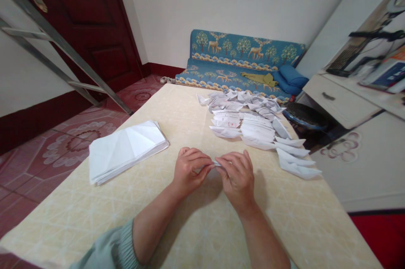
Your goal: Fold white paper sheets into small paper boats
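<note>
Between my two hands, just above the table, is a small folded piece of white paper [216,163], mostly covered by my fingers. My left hand [192,168] pinches its left end with thumb and fingers. From the other side my right hand [236,174] pinches the right end. Rows of folded white paper boats [257,130] lie close together beyond my right hand, some with print on them. To the left of my left hand sits a stack of white paper sheets [126,149] with crease marks on the top sheet.
A pale yellow patterned cloth covers the table [186,113]. Behind it stands a blue sofa [228,64] with deer and trees. A metal ladder [63,45] leans at the left by a dark red door [82,12]. At right are a round black stool [305,116] and a white cabinet [344,100].
</note>
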Motion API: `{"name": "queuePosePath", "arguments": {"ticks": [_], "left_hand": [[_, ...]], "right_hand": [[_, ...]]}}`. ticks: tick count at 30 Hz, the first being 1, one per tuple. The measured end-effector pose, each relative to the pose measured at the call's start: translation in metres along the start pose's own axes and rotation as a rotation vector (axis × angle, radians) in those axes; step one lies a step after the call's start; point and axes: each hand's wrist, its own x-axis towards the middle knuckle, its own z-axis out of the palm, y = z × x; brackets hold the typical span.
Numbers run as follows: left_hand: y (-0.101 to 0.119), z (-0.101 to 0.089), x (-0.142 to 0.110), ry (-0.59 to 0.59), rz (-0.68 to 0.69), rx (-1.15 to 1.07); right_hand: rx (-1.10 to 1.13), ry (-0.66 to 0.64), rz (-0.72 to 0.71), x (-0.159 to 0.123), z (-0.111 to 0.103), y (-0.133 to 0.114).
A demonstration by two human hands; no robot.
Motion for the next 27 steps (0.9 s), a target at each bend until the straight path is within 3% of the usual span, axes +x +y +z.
{"name": "queuePosePath", "arguments": {"ticks": [13,19,27], "left_hand": [[-0.0003,0.0021,-0.0007,-0.045,0.001,0.025],[-0.0008,0.0047,-0.0018,0.022,-0.070,-0.014],[-0.0042,0.0077,-0.0040,-0.002,0.014,-0.092]], "right_hand": [[-0.038,0.011,0.030,-0.0006,0.0034,-0.0008],[-0.040,0.026,0.048,-0.0017,0.0046,-0.0012],[-0.075,0.009,0.053,-0.0018,0.0029,-0.0040]]}}
